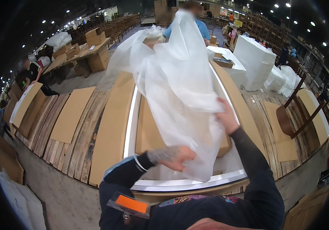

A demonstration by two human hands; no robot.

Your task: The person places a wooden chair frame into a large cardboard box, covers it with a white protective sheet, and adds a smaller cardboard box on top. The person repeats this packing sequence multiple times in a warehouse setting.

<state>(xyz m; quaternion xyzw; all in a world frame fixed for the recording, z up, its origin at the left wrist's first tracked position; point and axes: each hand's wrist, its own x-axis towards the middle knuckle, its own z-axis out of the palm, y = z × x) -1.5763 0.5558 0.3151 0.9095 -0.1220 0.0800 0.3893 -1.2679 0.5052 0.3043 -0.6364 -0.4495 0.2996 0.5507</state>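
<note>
A large translucent white foam packing sheet [179, 80] hangs in loose folds over a long open carton. My left hand [176, 157] is closed on the sheet's near lower part. Farther right, my right hand [227, 118] pinches the sheet's right edge, its fingertips partly behind the film. Below the sheet, the carton [110, 126] has its side flaps folded outward and white foam strips [187, 186] lining its rim. A brown cardboard piece [146, 128] inside is largely covered by the sheet.
A co-worker in a blue shirt [202, 28] stands at the carton's far end, partly hidden by the sheet. Wooden slats [80, 153] lie under the carton, with a cardboard sheet [72, 115] at left. A brown wooden frame [287, 119] stands at right. White foam-wrapped stacks [254, 61] stand behind.
</note>
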